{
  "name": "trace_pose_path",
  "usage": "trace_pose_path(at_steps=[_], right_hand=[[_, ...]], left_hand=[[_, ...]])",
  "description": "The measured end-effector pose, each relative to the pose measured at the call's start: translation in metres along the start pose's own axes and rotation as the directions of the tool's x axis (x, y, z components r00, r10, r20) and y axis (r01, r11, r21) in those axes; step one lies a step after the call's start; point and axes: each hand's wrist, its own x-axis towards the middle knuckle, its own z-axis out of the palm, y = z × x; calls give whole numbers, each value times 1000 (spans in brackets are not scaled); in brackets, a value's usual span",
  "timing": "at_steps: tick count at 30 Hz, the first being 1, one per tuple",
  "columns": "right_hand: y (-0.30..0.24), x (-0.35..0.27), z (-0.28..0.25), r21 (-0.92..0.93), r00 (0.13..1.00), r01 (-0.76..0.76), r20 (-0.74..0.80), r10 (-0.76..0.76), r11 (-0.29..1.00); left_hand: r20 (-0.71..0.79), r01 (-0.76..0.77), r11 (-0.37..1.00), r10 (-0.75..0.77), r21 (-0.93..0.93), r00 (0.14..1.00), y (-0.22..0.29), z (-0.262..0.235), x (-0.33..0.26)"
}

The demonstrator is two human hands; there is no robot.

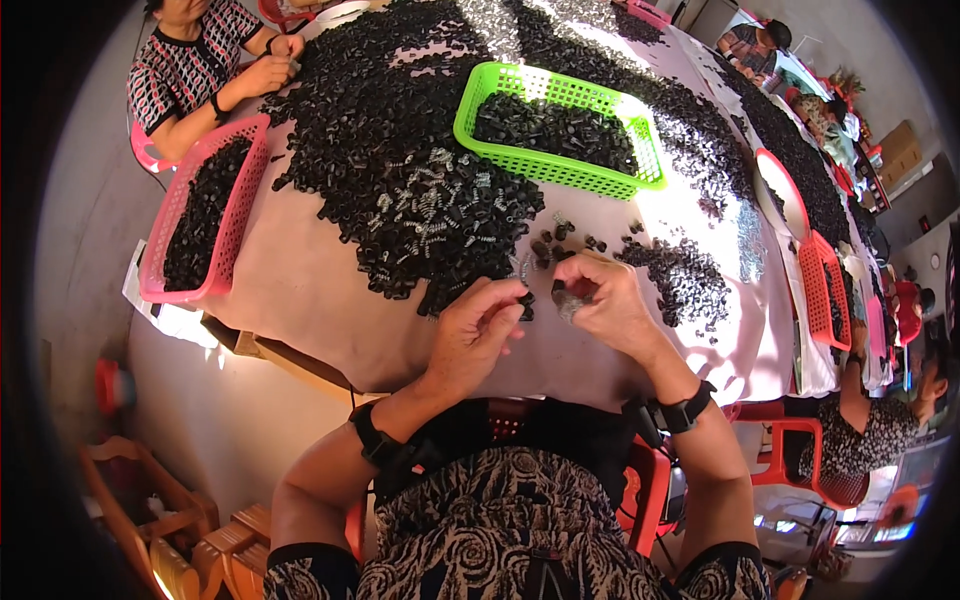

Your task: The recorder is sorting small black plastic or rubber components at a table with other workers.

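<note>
Close to the table's near edge, my left hand [478, 328] pinches a small black plastic part [526, 306] between thumb and fingers. My right hand [608, 302] is closed just beside it, apart from the left. Its fingers hold a small dark piece [568, 300] whose kind I cannot make out. Beyond my hands spreads a large heap of small black plastic parts [350, 160]. Several silvery coil springs [430, 210] lie over the heap's near side. A few loose dark parts [545, 248] rest just past my right hand, and a smaller pile of black pieces [685, 280] lies to its right.
A green basket [560, 172] of black parts stands on the table ahead. A pink basket [258, 165] of parts is at the left edge, and a red-pink basket [812, 290] at the right. A co-worker [190, 70] sits far left; other people sit along the right.
</note>
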Motion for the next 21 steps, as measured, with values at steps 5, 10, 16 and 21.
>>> trace_pose_path(at_steps=[5, 10, 16, 21], right_hand=[[-19, -9, 0, 540, 963, -222, 250, 97, 812], [-22, -16, -5, 716, 896, -420, 423, 131, 558], [-21, -18, -6, 662, 876, -456, 451, 170, 595], [-29, -15, -2, 675, 892, -450, 376, 253, 585]], left_hand=[[141, -272, 947, 249, 169, 958, 8, 2, 2], [241, -395, 892, 342, 222, 908, 11, -1, 2], [154, -293, 954, 281, 67, 947, -6, 10, 0], [143, -304, 935, 281, 182, 949, -4, 5, 2]])
